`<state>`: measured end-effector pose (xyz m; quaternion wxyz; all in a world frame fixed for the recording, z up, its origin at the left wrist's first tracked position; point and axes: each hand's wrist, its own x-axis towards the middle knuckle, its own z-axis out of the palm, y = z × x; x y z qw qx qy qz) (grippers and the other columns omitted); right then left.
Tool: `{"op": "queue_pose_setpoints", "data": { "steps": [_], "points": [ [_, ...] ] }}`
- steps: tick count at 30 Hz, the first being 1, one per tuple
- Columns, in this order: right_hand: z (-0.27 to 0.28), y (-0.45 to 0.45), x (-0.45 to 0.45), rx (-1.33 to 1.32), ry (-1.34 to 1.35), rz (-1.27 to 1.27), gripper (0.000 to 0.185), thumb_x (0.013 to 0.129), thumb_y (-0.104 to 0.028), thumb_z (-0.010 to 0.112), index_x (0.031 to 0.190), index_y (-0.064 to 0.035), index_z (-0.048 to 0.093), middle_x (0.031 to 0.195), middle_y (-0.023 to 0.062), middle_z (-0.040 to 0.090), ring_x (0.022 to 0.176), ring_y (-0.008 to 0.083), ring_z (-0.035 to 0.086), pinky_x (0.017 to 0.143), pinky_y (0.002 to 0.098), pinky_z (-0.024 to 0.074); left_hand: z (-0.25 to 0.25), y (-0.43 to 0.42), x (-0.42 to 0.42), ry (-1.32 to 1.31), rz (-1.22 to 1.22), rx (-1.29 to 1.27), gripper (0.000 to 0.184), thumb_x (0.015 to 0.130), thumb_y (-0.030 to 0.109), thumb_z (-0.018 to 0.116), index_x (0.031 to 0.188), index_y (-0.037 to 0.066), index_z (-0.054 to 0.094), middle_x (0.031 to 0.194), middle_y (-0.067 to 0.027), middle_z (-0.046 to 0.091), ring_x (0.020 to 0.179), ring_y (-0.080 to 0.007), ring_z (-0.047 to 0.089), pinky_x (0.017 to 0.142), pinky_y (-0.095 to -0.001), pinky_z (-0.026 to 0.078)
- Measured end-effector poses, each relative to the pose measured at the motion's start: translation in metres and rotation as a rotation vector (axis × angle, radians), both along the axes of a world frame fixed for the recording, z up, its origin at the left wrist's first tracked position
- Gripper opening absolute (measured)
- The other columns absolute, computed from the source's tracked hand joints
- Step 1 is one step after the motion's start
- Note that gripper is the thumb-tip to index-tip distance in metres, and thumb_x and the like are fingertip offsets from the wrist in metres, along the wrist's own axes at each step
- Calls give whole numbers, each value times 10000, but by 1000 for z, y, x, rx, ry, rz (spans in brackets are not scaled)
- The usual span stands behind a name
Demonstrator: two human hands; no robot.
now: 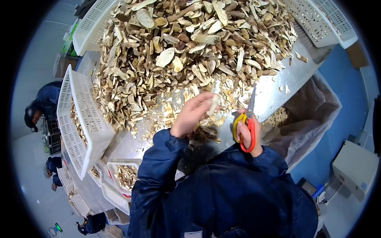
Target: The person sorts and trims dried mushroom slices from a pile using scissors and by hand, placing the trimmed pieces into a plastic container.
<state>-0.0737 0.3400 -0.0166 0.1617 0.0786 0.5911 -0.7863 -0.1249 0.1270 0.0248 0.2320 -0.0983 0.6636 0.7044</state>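
My left hand pinches a pale dried mushroom slice between thumb and fingers, just above the near edge of the pile. In my right hand is a pair of scissors with one red and one yellow handle loop. The blades point away from me and look closed. A large heap of dried mushroom slices, brown and cream, covers much of the metal table beyond my hands. Smaller pieces and crumbs lie scattered beneath and around my left hand.
White perforated baskets stand left and far right of the heap. Right of the table, a lined bin holds trimmings. A small tray of slices sits near my left elbow. Other people in dark clothing are along the left.
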Motion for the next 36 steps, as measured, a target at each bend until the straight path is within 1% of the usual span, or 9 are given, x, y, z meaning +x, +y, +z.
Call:
{"op": "queue_pose_setpoints", "data": {
  "steps": [2,4,8,11,14,24,27,30,36],
  "points": [
    [-8,11,-5,265,157,163,421,869,-183,648,1226,-11,505,631,65,522,499,103,516,484,259,398,6,-9,8,-93,81,349,388,983,201,434,1300,-18,485,943,-48,602,814,-99,547,736,-203,440],
    [0,14,-9,491,304,283,561,794,-290,751,1230,-30,511,696,92,547,561,158,562,542,300,433,8,-11,14,-103,150,352,382,978,196,446,1297,-12,488,951,-52,604,824,-95,541,758,-205,438],
    [49,6,-9,520,255,437,654,747,-321,787,1250,-30,486,802,145,580,724,288,585,674,353,464,14,-7,26,-22,187,280,329,961,170,473,1241,1,515,961,-41,612,824,-93,549,763,-226,448],
    [49,1,-3,702,495,458,696,725,-315,799,1255,-10,467,861,151,564,785,304,565,740,381,460,20,-5,34,2,182,167,246,962,152,486,1150,5,543,939,-33,623,800,-88,567,721,-226,457],
    [54,-2,2,683,502,513,707,709,-308,806,1242,8,466,875,146,556,817,318,553,777,400,450,24,-7,45,-8,147,125,175,960,130,510,1070,5,562,823,-19,619,679,-81,577,582,-215,462],
    [52,-12,19,654,438,649,545,789,-291,751,1188,-10,509,720,188,596,668,380,610,594,398,475,21,-18,66,117,19,-43,159,956,121,554,1046,-9,569,739,-7,586,664,-66,541,605,-230,455],
    [50,-12,21,679,488,634,512,815,-307,733,1176,-16,517,657,167,586,601,370,608,544,388,467,10,-31,69,39,-77,-39,172,955,95,524,1091,2,575,920,-19,632,801,-68,591,674,-219,477],
    [57,-9,12,636,340,640,523,810,-312,735,1176,-9,517,705,179,595,655,381,613,580,395,473,12,-43,65,-46,-96,178,189,949,85,528,1117,9,570,915,-8,629,814,-62,584,696,-212,467],
    [52,-9,13,637,565,644,612,755,-325,774,1205,-7,506,845,193,600,792,385,594,695,423,472,21,-47,67,-125,-116,167,213,915,64,598,1112,-11,626,935,14,643,824,-37,558,719,-198,436]
  ]
}}
